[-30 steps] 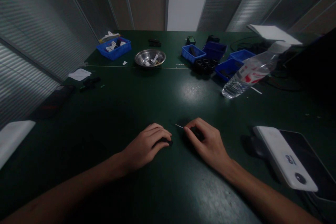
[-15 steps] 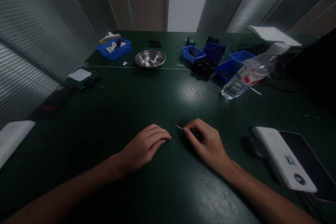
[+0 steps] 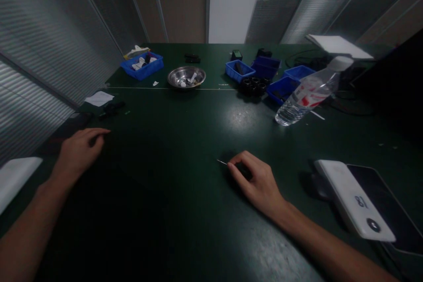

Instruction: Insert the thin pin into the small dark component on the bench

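Left hand (image 3: 77, 152) and right hand (image 3: 259, 185) bare — forearms (image 3: 313, 238) bare too — slim fingers (image 3: 95, 131).

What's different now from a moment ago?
The left hand has swung out to the person's left and a little forward, away from the right hand. The small dark piece it held at first no longer shows; where it went, I can't tell. The right hand still pinches the thin metal pin; the bowl and bottle stayed put.
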Tool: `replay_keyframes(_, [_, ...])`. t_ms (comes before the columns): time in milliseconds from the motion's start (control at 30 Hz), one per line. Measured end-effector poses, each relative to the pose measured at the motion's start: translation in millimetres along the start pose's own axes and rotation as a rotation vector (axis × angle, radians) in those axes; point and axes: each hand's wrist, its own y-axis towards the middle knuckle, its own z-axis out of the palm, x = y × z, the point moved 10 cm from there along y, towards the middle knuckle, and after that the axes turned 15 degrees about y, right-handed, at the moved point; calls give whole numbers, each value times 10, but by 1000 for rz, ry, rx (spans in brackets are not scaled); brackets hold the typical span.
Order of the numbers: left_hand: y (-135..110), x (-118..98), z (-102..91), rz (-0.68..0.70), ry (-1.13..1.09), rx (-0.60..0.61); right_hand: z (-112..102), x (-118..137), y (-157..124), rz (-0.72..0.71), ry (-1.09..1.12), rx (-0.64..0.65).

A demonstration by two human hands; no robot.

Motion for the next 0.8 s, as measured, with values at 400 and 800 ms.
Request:
replay_keyframes(400, [-38, 435, 83, -306, -170, 1, 9, 5, -7, 4, 1, 9])
replay_keyframes(800, [-81, 418, 12, -334, -322, -95, 12, 12, -7, 2, -4, 15])
